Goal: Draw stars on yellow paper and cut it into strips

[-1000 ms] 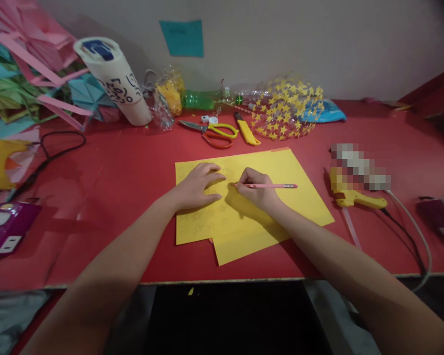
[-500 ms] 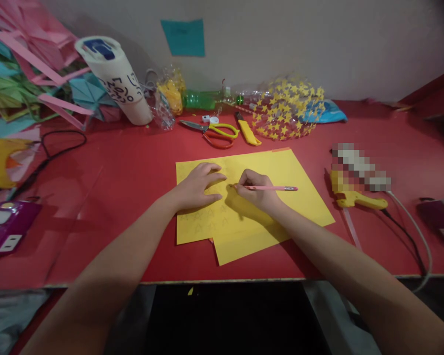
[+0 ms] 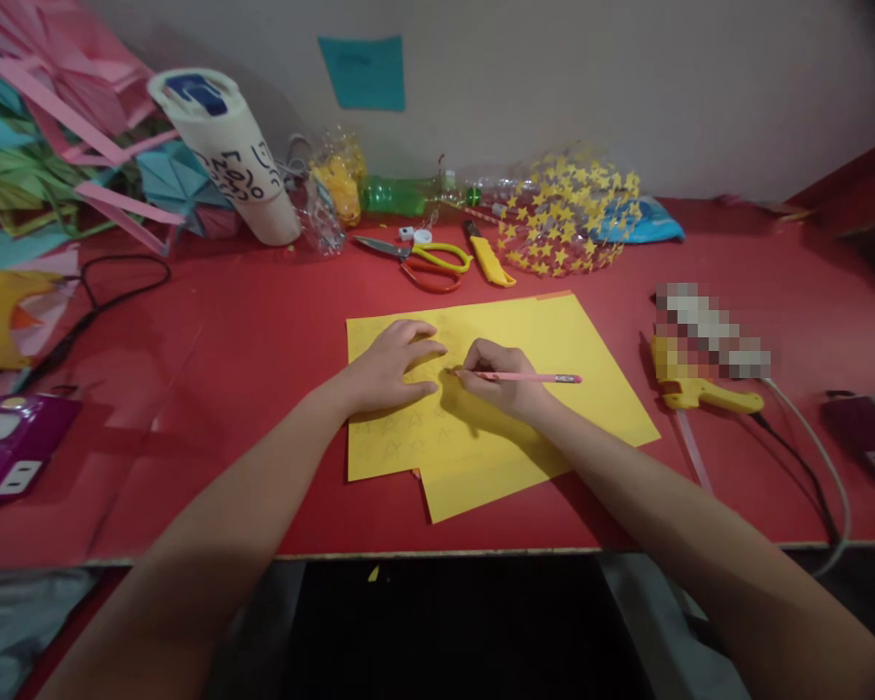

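A sheet of yellow paper (image 3: pixel 554 340) lies on the red table, its lower left corner cut away in a step. Several faint pencil stars (image 3: pixel 415 445) are drawn on its left part. Spread flat on the paper's left side, my left hand (image 3: pixel 390 369) is open and presses on the sheet. My right hand (image 3: pixel 500 379) grips a pink pencil (image 3: pixel 546 377), its tip touching the paper just right of my left fingertips. The pencil's eraser end points to the right. Part of the drawing lies hidden under my left hand.
Behind the paper are scissors (image 3: pixel 437 258), a yellow box cutter (image 3: pixel 490 258) and a clear dome with yellow stars (image 3: pixel 569 214). A white tumbler (image 3: pixel 244 165) stands at the back left. Glue guns lie right (image 3: pixel 707 392) and left (image 3: pixel 7 316), with cords. The table's front edge (image 3: pixel 437 555) is close.
My right hand and the pencil have shifted slightly left and down across the paper. My left hand has stayed in place.
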`<state>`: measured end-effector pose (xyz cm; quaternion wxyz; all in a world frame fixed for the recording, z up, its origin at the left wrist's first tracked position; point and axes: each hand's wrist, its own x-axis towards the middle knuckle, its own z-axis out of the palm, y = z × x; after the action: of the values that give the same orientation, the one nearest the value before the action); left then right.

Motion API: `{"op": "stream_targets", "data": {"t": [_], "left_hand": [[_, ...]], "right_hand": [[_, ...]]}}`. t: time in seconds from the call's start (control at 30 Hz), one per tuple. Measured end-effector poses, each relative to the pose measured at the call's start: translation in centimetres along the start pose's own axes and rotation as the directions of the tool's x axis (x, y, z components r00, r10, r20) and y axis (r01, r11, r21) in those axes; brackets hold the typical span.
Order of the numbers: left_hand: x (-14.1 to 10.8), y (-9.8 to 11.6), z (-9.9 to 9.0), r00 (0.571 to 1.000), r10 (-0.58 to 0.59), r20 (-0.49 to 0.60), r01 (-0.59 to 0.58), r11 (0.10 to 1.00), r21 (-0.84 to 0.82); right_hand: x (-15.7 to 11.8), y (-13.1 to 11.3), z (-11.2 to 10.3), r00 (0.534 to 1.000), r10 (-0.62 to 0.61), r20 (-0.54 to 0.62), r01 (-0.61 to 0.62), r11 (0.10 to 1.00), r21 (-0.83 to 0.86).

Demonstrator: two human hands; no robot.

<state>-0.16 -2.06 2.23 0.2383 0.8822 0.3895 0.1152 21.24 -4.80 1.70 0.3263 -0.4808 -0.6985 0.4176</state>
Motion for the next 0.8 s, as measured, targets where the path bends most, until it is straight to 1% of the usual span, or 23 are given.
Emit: {"op": "stream_targets", "data": {"t": [0.3, 0.43, 0.53, 0.7, 0.8], "left_hand": [[0.0, -0.1, 0.1, 1.0, 0.002, -0.014, -0.002, 1.0, 0.002], [0.0, 0.0, 0.0, 1.0, -0.002, -0.001, 0.002, 1.0, 0.0], [0.0, 0.0, 0.0, 1.0, 0.001, -0.002, -0.001, 1.0, 0.007], [0.0, -0.1, 0.0, 1.0, 0.011, 0.0, -0.011, 1.0, 0.018], [0.0, -0.4, 0.1, 1.0, 0.02, -0.009, -0.02, 0.999, 0.049]], "right_hand": [[0.0, -0.1, 0.0, 1.0, 0.012, 0.016, -0.012, 1.0, -0.022], [0.0, 0.0, 0.0, 1.0, 0.0, 0.015, 0.0, 1.0, 0.002], [0.2, 0.3, 0.1, 1.0, -0.009, -0.009, 0.01, 0.996, 0.091], [0.4, 0.1, -0.5, 0.992, 0.117, -0.041, -0.1, 0.951, 0.294], [0.4, -0.1, -1.3, 0.983, 0.155, -0.102, -0.108, 0.926, 0.363]]}}
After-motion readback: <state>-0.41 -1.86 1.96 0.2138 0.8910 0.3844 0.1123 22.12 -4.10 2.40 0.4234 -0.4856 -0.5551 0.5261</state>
